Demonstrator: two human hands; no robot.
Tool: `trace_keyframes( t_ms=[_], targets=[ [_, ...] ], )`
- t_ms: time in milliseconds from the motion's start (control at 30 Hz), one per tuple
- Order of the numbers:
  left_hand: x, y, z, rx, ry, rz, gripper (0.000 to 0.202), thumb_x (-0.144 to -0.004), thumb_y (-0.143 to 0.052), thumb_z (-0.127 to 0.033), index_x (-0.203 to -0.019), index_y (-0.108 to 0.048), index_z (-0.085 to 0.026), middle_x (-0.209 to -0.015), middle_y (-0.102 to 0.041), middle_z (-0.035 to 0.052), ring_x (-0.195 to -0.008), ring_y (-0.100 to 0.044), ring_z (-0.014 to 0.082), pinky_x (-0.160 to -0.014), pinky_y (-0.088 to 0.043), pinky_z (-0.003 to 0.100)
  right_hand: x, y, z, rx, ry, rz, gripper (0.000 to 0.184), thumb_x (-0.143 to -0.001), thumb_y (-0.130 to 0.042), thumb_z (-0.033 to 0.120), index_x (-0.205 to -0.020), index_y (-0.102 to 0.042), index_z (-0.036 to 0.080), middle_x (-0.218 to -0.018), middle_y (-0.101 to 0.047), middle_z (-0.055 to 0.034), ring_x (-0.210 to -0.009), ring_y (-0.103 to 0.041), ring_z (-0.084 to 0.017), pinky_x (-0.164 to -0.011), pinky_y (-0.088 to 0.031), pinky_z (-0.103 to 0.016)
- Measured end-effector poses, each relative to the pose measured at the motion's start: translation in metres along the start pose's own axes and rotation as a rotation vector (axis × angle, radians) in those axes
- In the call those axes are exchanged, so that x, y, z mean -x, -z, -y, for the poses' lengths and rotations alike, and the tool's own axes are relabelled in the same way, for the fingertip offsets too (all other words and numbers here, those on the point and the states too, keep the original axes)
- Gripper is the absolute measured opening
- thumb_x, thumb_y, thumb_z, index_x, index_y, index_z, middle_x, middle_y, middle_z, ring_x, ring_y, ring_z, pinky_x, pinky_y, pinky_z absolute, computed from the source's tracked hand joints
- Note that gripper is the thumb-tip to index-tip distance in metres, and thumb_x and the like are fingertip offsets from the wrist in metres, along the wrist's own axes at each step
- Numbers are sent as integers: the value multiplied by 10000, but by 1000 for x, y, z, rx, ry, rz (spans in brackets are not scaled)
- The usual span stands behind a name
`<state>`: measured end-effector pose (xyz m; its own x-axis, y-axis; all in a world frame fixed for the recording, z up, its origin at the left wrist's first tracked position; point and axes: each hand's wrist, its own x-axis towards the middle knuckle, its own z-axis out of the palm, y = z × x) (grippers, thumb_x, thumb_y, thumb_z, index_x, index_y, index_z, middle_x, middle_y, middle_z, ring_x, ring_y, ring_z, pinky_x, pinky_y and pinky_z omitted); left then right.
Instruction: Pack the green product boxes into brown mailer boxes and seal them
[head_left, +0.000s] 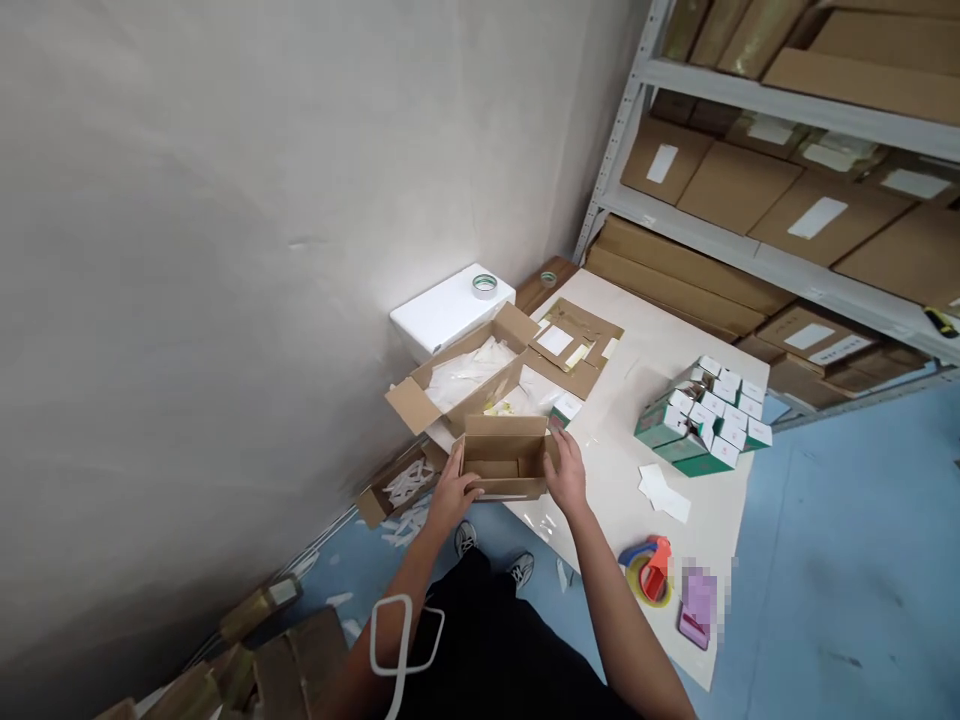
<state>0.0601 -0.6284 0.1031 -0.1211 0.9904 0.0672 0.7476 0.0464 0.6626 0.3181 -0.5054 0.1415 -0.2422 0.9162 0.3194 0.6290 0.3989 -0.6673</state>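
Between my two hands is a small brown cardboard box, its top open and its inside bare. My left hand grips the box's left end, with fingers along the wall. On the opposite end, my right hand is closed around the wall. Just beyond the box lies a larger open carton with white, film-like material in it. A small white and green box sits right behind my right hand.
Several white and green boxes stand in a cluster on the white table. Nearer are white cards, a red tape dispenser and a purple object. A carton of paper scraps stands on the floor. Shelves hold cartons.
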Motion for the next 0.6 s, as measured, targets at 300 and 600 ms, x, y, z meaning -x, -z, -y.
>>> trace_keyframes(
  t_ms=[300, 600],
  targets=[
    [18, 37, 28, 41, 96, -8, 84, -875, -745, -250, -925, -786, -197, -1771, -199, 51, -1602, -265, 387, -1254, -380, 559, -106, -85, 86, 80, 186, 340, 545, -998, -502, 258, -1539, -531, 205, -1598, -481, -155, -1498, -433, -293, -1237, -395, -498],
    [19, 69, 49, 94, 129, -22, 121, -809, -801, -165, -914, -811, -225, -1765, -219, 8, -1602, -276, 360, -1283, -340, 535, -201, -183, 111, 440, 131, 812, 488, -933, -553, 154, -1400, -693, 158, -1648, -438, -166, -1549, -371, -298, -1263, -303, -414]
  ],
)
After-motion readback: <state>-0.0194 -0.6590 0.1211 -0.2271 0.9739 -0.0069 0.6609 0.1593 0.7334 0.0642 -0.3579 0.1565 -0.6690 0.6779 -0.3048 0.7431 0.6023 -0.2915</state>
